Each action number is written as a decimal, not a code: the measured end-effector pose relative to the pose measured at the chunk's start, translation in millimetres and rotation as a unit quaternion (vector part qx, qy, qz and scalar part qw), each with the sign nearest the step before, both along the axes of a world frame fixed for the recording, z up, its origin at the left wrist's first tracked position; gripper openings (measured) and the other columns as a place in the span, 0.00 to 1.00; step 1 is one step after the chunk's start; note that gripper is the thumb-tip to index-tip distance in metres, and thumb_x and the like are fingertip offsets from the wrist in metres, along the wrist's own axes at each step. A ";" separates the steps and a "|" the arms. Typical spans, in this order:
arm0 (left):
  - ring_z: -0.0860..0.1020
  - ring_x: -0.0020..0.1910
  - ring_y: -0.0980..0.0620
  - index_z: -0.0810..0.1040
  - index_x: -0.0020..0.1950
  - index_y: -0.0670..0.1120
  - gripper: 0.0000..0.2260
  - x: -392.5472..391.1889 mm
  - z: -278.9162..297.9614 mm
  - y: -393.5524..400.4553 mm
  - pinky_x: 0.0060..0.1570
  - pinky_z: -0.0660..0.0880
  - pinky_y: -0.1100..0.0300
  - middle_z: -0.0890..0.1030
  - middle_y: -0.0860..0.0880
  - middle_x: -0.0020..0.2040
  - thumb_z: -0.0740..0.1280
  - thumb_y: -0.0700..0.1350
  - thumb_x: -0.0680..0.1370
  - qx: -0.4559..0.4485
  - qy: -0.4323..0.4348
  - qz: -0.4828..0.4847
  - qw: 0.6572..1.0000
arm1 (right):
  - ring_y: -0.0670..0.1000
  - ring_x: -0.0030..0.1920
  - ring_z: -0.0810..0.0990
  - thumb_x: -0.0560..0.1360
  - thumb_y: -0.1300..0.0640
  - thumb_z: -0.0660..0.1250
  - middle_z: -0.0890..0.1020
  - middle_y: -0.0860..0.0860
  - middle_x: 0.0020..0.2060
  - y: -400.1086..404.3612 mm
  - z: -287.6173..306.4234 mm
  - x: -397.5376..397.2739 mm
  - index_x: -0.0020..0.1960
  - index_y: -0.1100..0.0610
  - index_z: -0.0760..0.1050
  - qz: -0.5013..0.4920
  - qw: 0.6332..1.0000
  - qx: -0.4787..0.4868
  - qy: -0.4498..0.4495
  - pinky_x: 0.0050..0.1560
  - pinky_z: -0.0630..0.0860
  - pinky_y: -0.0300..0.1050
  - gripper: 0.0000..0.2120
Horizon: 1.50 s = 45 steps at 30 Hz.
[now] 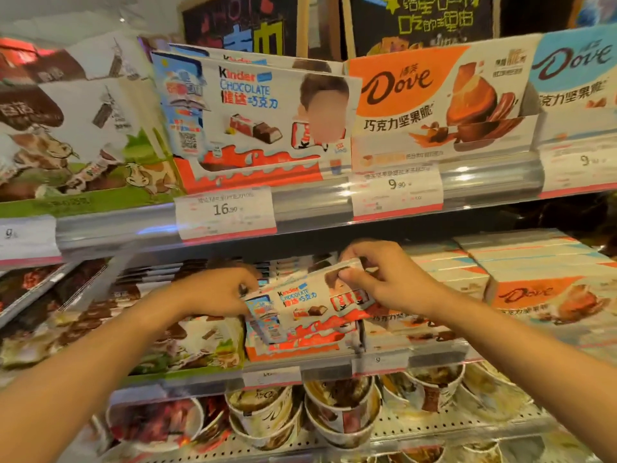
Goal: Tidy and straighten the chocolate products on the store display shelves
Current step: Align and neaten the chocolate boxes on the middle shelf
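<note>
Place: a shop, confectionery aisle.
Shelves (314, 208): tiered, stocked with rows of boxed chocolate.
Price tags (227, 212): clipped along the shelf front edges, reading 16.90 and 9.90.
Brands: Kinder box (260, 111), Dove box (434, 95).
Signs (420, 18): chalkboards above.

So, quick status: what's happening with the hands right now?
Left hand and right hand both grip white-and-orange Kinder chocolate box, tilted, middle shelf. Orange Dove boxes alongside. Nothing blocking.

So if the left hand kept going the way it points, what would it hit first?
The left hand already grips the Kinder box; pushing on, probably the stacked boxes behind it, though depth is unclear.
</note>
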<state>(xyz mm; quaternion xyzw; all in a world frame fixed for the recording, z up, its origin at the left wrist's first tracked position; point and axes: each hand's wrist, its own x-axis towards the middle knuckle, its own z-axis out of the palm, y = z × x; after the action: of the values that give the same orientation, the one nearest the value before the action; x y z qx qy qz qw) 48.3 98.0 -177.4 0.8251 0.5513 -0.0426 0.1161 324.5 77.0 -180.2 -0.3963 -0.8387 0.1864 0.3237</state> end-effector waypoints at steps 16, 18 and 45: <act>0.71 0.49 0.65 0.78 0.43 0.53 0.08 -1.2 -5.6 -10.9 0.44 0.63 0.78 0.73 0.61 0.59 0.75 0.49 0.68 0.068 -0.083 -0.028 0.994 | 0.46 0.56 0.71 0.77 0.62 0.63 0.74 0.49 0.53 19.0 22.9 10.3 0.57 0.50 0.68 -0.137 0.961 -0.064 0.233 0.55 0.69 0.40 0.12; 0.73 0.50 0.62 0.76 0.40 0.55 0.10 -1.9 -7.0 -11.4 0.47 0.69 0.73 0.75 0.61 0.54 0.76 0.47 0.67 0.049 -0.126 -0.035 0.990 | 0.49 0.56 0.72 0.77 0.62 0.62 0.75 0.51 0.53 18.0 25.7 7.0 0.57 0.52 0.69 -0.148 0.959 -0.055 0.237 0.53 0.70 0.40 0.10; 0.74 0.41 0.59 0.76 0.39 0.52 0.13 -3.1 -8.1 -28.7 0.37 0.73 0.63 0.77 0.57 0.39 0.78 0.52 0.63 0.097 -0.211 -0.025 0.972 | 0.49 0.56 0.75 0.77 0.55 0.61 0.78 0.50 0.57 39.4 -11.3 -25.6 0.46 0.54 0.79 -0.082 0.982 -0.126 -0.117 0.57 0.71 0.42 0.08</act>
<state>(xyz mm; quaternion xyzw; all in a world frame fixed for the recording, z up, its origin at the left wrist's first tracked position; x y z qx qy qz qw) 45.2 69.2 -185.6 0.8364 0.4950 0.1829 0.1484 299.0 116.4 -191.5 -0.5202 -0.8052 0.2161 0.1853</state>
